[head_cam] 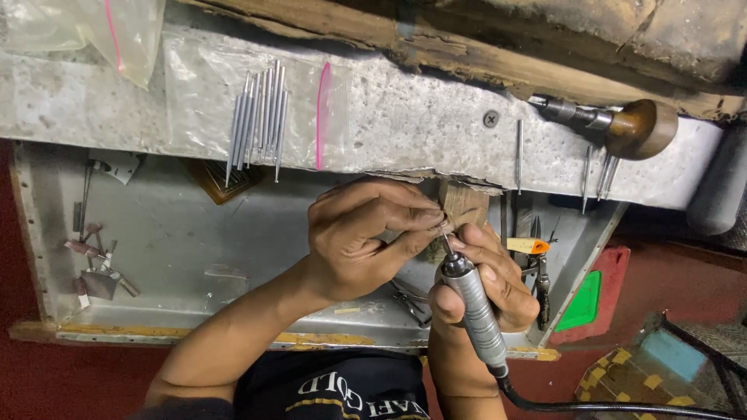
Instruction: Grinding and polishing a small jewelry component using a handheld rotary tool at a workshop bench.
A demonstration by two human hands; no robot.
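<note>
We take the wooden peg (464, 204), jutting from the bench edge (405, 124), as our landmark. Our left hand (362, 237) sits just left of the peg, its fingers pressed together and pinching a small piece against the peg's lower edge; the piece itself is too small and too hidden for us to tell what it is. Our right hand (486, 284) lies just below the peg, wrapped around a ribbed metal handpiece (473, 311), with its thumb along the barrel. The handpiece's thin bit (447, 243) points up at the peg and meets the spot where the left fingertips pinch. A black cable (591, 406) runs from the handpiece's lower end, down and to the right of the peg.

Up and to the left of the peg, a clear bag of steel rods (258, 120) lies on the bench edge. Up and to the right of it rests a tool with a round wooden handle (640, 128). Below the peg spreads a metal tray (179, 241), with pliers (540, 284) just to the peg's lower right and small bits (97, 264) far to the left.
</note>
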